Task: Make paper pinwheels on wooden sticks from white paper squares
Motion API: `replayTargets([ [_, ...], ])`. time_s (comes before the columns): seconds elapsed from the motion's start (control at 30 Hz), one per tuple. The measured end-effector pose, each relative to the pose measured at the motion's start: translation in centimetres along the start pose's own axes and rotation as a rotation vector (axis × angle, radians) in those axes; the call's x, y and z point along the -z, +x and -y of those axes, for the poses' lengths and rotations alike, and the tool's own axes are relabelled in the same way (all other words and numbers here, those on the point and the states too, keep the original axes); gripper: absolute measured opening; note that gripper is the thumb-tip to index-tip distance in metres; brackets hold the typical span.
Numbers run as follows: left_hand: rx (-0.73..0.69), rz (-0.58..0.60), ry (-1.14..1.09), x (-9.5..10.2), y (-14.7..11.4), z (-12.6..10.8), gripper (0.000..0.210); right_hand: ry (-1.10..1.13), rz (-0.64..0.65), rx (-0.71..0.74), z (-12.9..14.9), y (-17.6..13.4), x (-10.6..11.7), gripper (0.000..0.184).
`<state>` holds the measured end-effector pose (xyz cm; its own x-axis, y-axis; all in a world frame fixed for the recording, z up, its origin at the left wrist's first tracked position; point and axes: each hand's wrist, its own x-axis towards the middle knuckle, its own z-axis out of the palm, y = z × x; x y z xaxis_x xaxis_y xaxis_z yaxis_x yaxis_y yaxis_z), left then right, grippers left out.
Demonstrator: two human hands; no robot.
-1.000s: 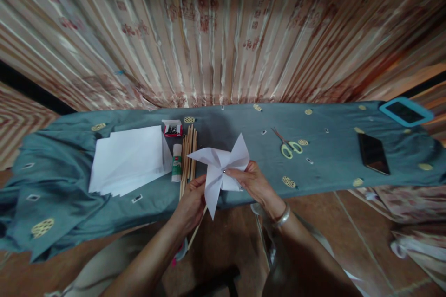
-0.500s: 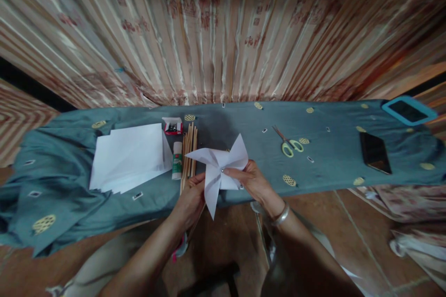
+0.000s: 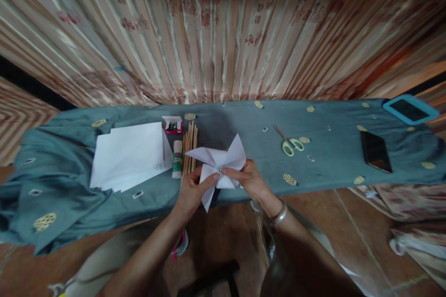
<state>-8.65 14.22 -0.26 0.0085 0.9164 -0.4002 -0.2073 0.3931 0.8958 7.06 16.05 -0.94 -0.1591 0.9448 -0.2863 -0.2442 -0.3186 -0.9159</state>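
A white paper pinwheel (image 3: 234,155) with pointed blades is held between both hands, over the near edge of the cloth-covered table. At its centre sits a small shiny pin head (image 3: 220,170). My left hand (image 3: 191,191) grips it from the left, thumb lying on the front near the centre. From the right, my right hand (image 3: 252,180) pinches it, thumb tip right beside the pin. The fingers behind the paper are hidden. Just left of the pinwheel lie several thin wooden sticks (image 3: 190,146) and a glue stick (image 3: 177,160).
White paper sheets (image 3: 128,155) are stacked on the left of the teal cloth (image 3: 237,120). Behind the glue stick is a small red-and-white open box (image 3: 173,125) of small dark items. Scissors (image 3: 288,143), a black phone (image 3: 376,152) and a blue-framed tablet (image 3: 411,109) lie rightward.
My left hand has shifted up and right, its thumb coming from behind onto the pinwheel's front near the pin. The lower blade is partly covered by it now. My right hand keeps its pinch.
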Motion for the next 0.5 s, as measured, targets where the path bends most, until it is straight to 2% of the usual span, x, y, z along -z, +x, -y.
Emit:
replayTargets([
  [0.17, -0.053, -0.065, 0.078, -0.34, 0.33, -0.03, 0.030, 0.010, -0.015, -0.012, -0.05, 0.04, -0.26, 0.026],
  [0.5, -0.066, -0.054, 0.101, -0.06, 0.53, 0.35, 0.027, -0.050, -0.044, 0.012, 0.03, -0.11, -0.28, 0.025],
])
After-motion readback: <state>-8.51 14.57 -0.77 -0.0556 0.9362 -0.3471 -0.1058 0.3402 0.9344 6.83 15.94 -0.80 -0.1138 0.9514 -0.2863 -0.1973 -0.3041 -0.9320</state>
